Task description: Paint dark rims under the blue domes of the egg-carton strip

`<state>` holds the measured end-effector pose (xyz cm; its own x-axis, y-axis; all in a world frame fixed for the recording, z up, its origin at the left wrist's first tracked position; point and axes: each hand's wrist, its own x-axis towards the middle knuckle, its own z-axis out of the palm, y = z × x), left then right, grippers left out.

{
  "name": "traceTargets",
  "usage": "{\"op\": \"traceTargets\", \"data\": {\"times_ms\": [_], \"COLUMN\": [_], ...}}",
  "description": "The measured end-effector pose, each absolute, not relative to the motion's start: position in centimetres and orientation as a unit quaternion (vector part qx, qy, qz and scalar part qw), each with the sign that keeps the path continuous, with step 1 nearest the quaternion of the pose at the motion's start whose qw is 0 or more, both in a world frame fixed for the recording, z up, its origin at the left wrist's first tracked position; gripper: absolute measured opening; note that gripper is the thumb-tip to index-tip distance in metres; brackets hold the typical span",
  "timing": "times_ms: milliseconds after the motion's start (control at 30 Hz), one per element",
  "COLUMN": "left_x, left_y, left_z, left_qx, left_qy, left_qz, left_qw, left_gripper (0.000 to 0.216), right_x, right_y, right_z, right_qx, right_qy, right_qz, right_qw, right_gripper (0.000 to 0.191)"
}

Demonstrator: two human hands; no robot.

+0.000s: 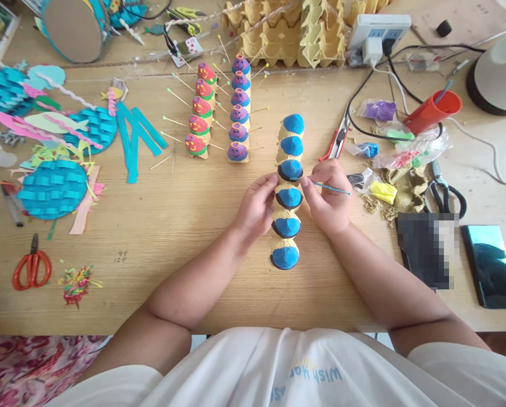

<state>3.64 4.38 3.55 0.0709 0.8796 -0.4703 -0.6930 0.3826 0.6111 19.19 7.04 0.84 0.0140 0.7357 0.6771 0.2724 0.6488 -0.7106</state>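
A strip of egg-carton cups (pixel 285 210) lies lengthwise in front of me, each cup capped with blue clay. Dark clay edges the lower caps; the top two show none. My left hand (pixel 259 206) grips the strip's left side near the third cup, thumb and fingers closed on it. In my right hand (pixel 331 198) is a thin blue stick tool (pixel 335 187), pinched between thumb and fingers. Its tip touches the lower rim of the third blue cap (pixel 290 169).
Finished caterpillar strips, one red and green (pixel 202 107), one purple and blue (pixel 239 113), stand behind. Right are a utility knife (pixel 341 135), bagged clay (pixel 383 192), black scissors (pixel 441 189), a red cup (pixel 435 110) and a phone (pixel 492 265). Orange scissors (pixel 32 268) and woven blue discs (pixel 53 188) lie left.
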Motion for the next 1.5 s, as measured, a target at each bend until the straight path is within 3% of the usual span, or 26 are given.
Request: {"op": "traceTargets", "data": {"times_ms": [400, 733, 967, 1233, 1500], "left_x": [3.6, 3.1, 2.8, 2.9, 2.5], "left_y": [4.3, 4.5, 4.4, 4.1, 4.2], "left_z": [3.6, 4.7, 4.4, 5.7, 4.4], "left_qx": [0.107, 0.067, 0.062, 0.075, 0.067], "left_qy": [0.409, 0.412, 0.418, 0.434, 0.423], "left_qz": [0.536, 0.481, 0.453, 0.431, 0.429], "left_qw": [0.730, 0.771, 0.785, 0.787, 0.795], "left_gripper": [0.015, 0.025, 0.024, 0.037, 0.032], "right_x": [19.1, 19.1, 18.9, 18.9, 18.8], "right_y": [6.8, 7.9, 7.1, 7.2, 6.9], "right_z": [1.0, 0.2, 0.8, 0.8, 1.5], "right_qx": [-0.370, -0.376, -0.363, -0.374, -0.402], "right_qy": [-0.661, -0.538, -0.596, -0.583, -0.585], "right_qz": [0.226, 0.416, 0.386, 0.382, 0.377], "right_qw": [0.612, 0.629, 0.604, 0.612, 0.595], "right_gripper": [0.034, 0.056, 0.045, 0.049, 0.052]}}
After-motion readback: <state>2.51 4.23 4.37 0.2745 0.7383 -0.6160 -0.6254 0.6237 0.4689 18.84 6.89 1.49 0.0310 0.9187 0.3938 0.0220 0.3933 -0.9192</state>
